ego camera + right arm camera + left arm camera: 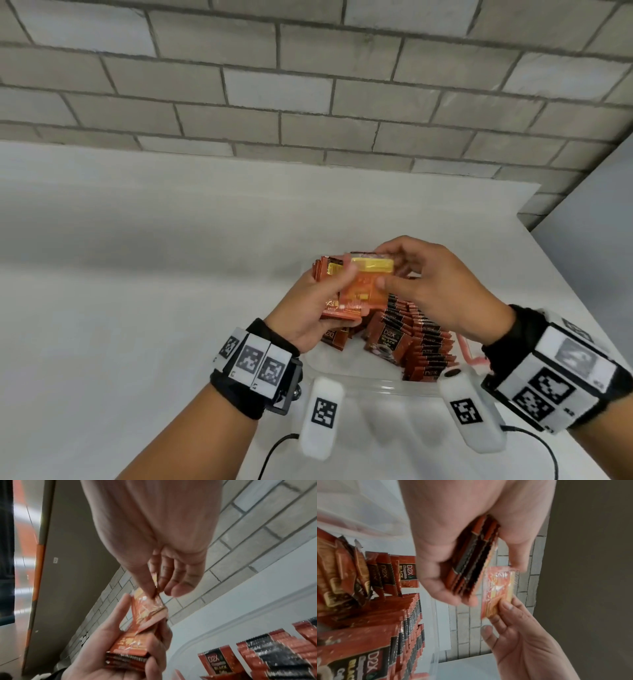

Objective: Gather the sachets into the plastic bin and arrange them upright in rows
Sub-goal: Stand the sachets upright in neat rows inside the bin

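Above the clear plastic bin point(373, 385), my left hand point(329, 301) grips a stack of red-brown sachets point(346, 308), seen edge-on in the left wrist view as the stack point(471, 561). With thumb and fingers, my right hand point(394, 270) pinches the top orange sachet point(363, 284) of that stack, the same sachet point(498, 591) point(147, 608). Inside the bin, "D2X Black" sachets point(428, 346) stand upright in rows on the right, with a few leaning sachets point(387, 339) toward the left. The rows point(412, 615) point(274, 655) lie below both hands.
The bin sits on a white table point(137, 308) against a grey brick wall point(308, 85). The table's right edge point(565, 274) runs close by. A pink cord point(474, 358) lies right of the bin. Black cables point(274, 452) trail at the near edge.
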Available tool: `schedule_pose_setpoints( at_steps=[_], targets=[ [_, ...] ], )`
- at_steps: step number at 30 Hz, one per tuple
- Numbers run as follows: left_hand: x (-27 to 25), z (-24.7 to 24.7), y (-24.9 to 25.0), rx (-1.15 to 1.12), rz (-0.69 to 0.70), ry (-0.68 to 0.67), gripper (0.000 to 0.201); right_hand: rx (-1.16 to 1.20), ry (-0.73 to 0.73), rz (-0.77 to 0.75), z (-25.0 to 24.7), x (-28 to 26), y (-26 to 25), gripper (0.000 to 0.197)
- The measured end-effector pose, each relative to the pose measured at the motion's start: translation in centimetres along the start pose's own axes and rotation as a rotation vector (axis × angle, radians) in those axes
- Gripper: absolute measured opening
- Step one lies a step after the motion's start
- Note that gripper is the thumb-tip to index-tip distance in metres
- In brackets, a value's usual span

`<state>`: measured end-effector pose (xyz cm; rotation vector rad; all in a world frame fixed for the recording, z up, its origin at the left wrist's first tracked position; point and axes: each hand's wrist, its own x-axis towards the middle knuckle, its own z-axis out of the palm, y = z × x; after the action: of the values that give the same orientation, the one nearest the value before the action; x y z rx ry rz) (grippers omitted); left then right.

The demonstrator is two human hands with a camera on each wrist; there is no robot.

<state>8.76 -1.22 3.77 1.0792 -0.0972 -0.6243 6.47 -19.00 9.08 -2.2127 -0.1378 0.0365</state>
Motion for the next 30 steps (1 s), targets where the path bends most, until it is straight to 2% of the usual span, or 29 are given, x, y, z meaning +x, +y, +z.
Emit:
schedule_pose_setpoints(
  at_steps=[2,4,7,10,13,15,18,22,26,30],
  targets=[
    [0.1,0.0,0.0,-0.094,-0.051,0.059,0.05,0.019,0.147,-0.079,-0.2,-0.4,0.1,0.02],
    [0.2,0.0,-0.1,-0.167,-0.076,0.075,0.049,-0.026,0.19,-0.157,0.1,-0.7,0.3,0.023],
    [0.2,0.3,-0.3,-0.173,-0.037,0.074,0.027,-0.166,0.06,-0.179,0.9,-1.2,1.0,0.022],
    [0.2,0.3,-0.4,-0.143,0.014,0.108,0.032,-0.174,-0.123,-0.094,0.4,-1.6,1.0,0.031],
    [0.2,0.4,-0.6,-0.07,0.04,0.101,0.035,-0.087,-0.077,-0.058,-0.5,-1.4,0.9,0.037],
    [0.1,0.5,-0.8,-0.02,0.044,0.088,0.035,-0.161,-0.047,-0.054,-0.6,-0.8,0.9,0.038],
    [0.1,0.7,-1.1,0.022,0.04,0.062,0.037,-0.18,-0.134,-0.003,-0.8,0.0,0.9,0.038],
    [0.0,-0.1,-0.8,0.073,0.081,0.124,0.044,-0.143,-0.252,0.07,-2.1,0.7,1.3,0.018],
    [0.1,-1.8,-0.3,0.075,0.073,0.213,0.028,-0.376,-0.379,0.128,-1.5,0.6,2.6,0.015],
    [0.1,-2.4,-0.4,0.045,0.05,0.202,0.032,-0.556,-0.517,0.157,0.4,0.6,3.9,0.017]
  ],
)
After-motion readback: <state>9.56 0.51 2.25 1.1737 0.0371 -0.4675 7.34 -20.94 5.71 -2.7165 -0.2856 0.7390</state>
